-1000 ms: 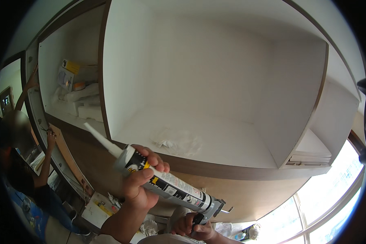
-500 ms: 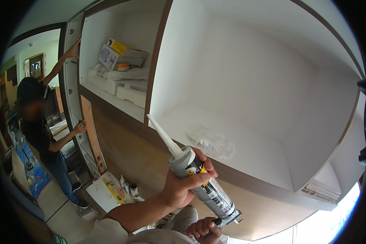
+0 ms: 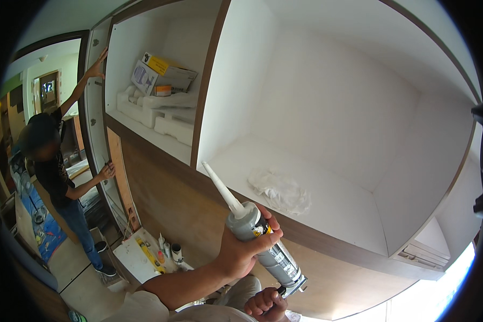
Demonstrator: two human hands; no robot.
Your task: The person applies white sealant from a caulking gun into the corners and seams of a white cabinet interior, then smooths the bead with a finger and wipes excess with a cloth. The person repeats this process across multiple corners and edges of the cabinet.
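My left hand point(image 3: 247, 248) is wrapped round the barrel of a grey caulking gun point(image 3: 276, 263) loaded with a sealant cartridge. Its long white nozzle point(image 3: 222, 189) tilts up and to the left, the tip in front of the bottom edge of the open wall cabinet point(image 3: 306, 107). At the lower end, my right hand point(image 3: 267, 303) closes round the gun's dark handle, most of which the fingers hide. Behind the gun, a crumpled white cloth or plastic piece point(image 3: 279, 190) lies on the cabinet floor.
A left compartment holds a yellow-and-white box point(image 3: 169, 72) on white foam pieces point(image 3: 172, 126). Below, a white board point(image 3: 131, 257) carries a yellow spirit level point(image 3: 149, 252) and several tubes. At far left a co-worker point(image 3: 53, 166) in dark clothes touches the door frame with both hands.
The caulking gun and both my hands have shifted slightly; the nozzle tip sits a little lower and further right. The co-worker's head has dipped lower.
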